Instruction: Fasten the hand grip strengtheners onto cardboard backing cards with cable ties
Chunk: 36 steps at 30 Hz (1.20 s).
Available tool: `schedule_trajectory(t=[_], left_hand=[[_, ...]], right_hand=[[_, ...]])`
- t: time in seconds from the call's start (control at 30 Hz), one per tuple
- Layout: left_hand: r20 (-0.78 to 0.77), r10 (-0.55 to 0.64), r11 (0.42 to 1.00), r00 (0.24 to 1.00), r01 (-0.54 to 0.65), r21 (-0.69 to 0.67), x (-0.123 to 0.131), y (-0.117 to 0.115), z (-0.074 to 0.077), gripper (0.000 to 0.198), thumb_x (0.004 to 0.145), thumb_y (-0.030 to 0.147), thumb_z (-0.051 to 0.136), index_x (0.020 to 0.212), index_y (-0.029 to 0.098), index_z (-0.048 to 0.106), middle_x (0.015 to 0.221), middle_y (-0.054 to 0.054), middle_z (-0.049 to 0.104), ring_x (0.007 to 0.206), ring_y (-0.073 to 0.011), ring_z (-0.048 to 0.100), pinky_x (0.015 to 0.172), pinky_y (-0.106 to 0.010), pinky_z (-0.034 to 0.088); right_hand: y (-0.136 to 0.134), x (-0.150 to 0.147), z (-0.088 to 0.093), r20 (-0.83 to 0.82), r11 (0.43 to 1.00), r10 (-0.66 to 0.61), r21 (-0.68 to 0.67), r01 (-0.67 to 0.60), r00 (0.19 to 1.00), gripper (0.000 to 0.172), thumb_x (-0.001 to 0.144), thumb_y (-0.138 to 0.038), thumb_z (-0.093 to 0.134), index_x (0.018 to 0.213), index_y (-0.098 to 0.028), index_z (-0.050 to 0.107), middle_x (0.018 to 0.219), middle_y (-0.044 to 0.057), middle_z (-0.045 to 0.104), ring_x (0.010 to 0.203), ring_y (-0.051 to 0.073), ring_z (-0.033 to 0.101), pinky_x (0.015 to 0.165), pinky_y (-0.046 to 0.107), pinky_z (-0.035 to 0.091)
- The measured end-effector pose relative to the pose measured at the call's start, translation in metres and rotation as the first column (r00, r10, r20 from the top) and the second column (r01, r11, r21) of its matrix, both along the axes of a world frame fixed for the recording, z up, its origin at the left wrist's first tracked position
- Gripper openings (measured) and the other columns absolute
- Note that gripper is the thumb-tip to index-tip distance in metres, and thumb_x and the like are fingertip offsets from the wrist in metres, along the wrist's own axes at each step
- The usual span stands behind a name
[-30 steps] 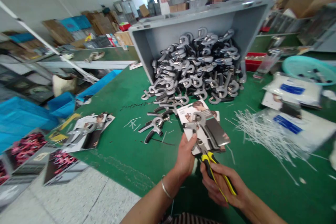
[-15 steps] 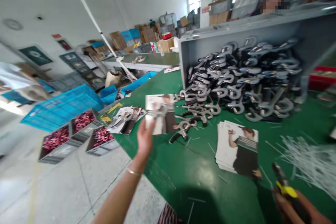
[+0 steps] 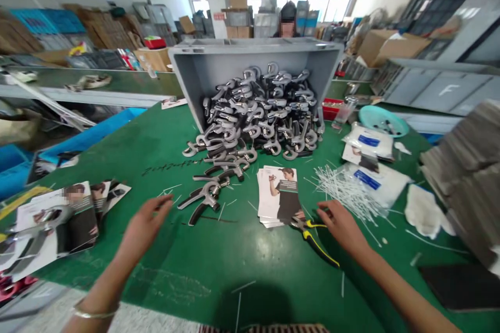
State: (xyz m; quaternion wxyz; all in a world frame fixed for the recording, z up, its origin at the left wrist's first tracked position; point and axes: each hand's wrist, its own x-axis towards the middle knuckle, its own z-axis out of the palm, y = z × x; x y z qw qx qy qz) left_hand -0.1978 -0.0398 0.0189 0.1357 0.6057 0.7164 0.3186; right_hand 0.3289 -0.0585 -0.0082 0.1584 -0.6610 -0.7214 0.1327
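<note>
My left hand (image 3: 150,218) hovers over the green table with fingers stretched out, holding nothing. Beside it lie loose grey-and-black hand grip strengtheners (image 3: 205,197). My right hand (image 3: 339,223) is open, its fingers near the yellow-handled pliers (image 3: 312,239) and white zip ties (image 3: 347,192). The pliers rest on the table, their jaws by the corner of a stack of printed cards (image 3: 275,197). A tipped grey crate (image 3: 253,57) spills many more grip strengtheners toward me. At far left, more printed cards (image 3: 80,218) lie with a grip strengthener (image 3: 35,234) on top.
To the right are plastic bags (image 3: 369,140), a turquoise bowl (image 3: 383,119), a white glove (image 3: 424,210) and a stack of grey cardboard (image 3: 469,166). A person (image 3: 288,23) is behind the crate. Blue bins (image 3: 94,138) stand off the table's left edge.
My view has swung right. My left hand has let go of the card and grip strengthener, now on the left pile. My right hand has released the pliers onto the table.
</note>
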Motion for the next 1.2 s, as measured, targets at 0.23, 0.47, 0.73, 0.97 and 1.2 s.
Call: schedule_trajectory(t=[0.23,0.47,0.73,0.97,1.2], left_hand=[[-0.291,-0.138,0.986,0.947,0.103,-0.132,0.13,0.025,-0.043,0.027,0.09,0.03,0.046,0.104,0.012,0.06,0.106,-0.015,0.06,0.101,-0.0292,0.061,0.094,-0.042,0.047],[-0.399,0.052,0.996,0.916,-0.079,-0.051,0.103,0.025,-0.021,0.028,0.09,0.022,0.044,0.112,0.014,0.06,0.114,-0.017,0.061,0.111,-0.0339,0.053,0.097,-0.049,0.041],[-0.063,-0.312,0.928,0.948,0.289,-0.237,0.219,0.03,-0.021,0.028,0.089,0.043,0.056,0.103,0.018,0.058,0.096,-0.01,0.067,0.087,-0.0244,0.062,0.075,-0.032,0.043],[0.092,-0.235,0.862,0.968,0.251,-0.44,0.239,0.056,-0.035,0.027,0.079,0.046,0.066,0.074,0.021,0.057,0.069,-0.003,0.063,0.07,-0.0212,0.06,0.06,-0.027,0.033],[0.258,-0.182,0.881,0.949,0.274,-0.385,0.216,0.056,-0.011,0.029,0.075,0.045,0.068,0.072,0.02,0.055,0.064,-0.001,0.058,0.062,-0.0174,0.056,0.056,-0.026,0.035]], right_hand=[[0.06,0.03,-0.009,0.187,0.968,-0.249,0.004,0.252,0.95,0.026,0.094,-0.031,0.048,0.103,-0.014,0.065,0.106,0.016,0.063,0.088,0.025,0.063,0.071,0.033,0.044],[0.083,0.039,-0.003,0.262,0.981,-0.18,-0.019,0.192,0.948,0.025,0.096,-0.03,0.045,0.094,-0.016,0.066,0.103,0.015,0.065,0.079,0.024,0.063,0.06,0.03,0.037],[0.078,0.056,0.016,-0.235,0.982,-0.183,-0.093,0.166,0.954,0.023,0.089,-0.038,0.051,0.085,-0.018,0.063,0.069,0.005,0.066,0.06,0.019,0.058,0.059,0.031,0.04],[0.053,0.023,0.03,-0.772,0.919,-0.234,-0.375,-0.126,0.591,0.031,0.08,-0.045,0.068,0.091,-0.017,0.061,0.075,0.001,0.066,0.054,0.011,0.055,0.054,0.026,0.045],[-0.01,-0.043,-0.002,-0.894,0.742,-0.363,-0.447,-0.499,0.262,0.037,0.083,-0.048,0.071,0.088,-0.016,0.054,0.082,0.004,0.069,0.057,0.012,0.063,0.056,0.028,0.053]])
